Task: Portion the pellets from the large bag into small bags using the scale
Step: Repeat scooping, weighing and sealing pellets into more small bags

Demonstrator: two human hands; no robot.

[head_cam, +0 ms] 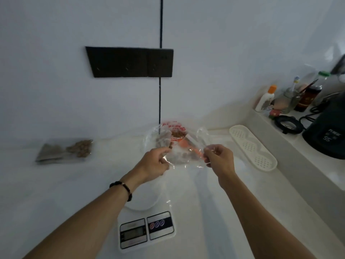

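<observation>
Both my hands hold a small clear plastic bag (186,157) up over the counter. My left hand (158,161) pinches its left edge and my right hand (220,159) pinches its right edge. Behind the small bag stands the large clear bag (169,136) with red print and brown pellets inside; an orange scoop (188,145) shows through the plastic. A white digital kitchen scale (146,230) lies below my arms near the front, its round platform partly hidden by my left wrist. A filled bag of pellets (65,150) lies flat at the left.
A white perforated tray (253,148) lies at the right by a raised ledge. On the ledge stand a black kettle (328,135), a black ring (287,125), bottles and a jar (291,101). A dark panel (130,62) hangs on the wall behind.
</observation>
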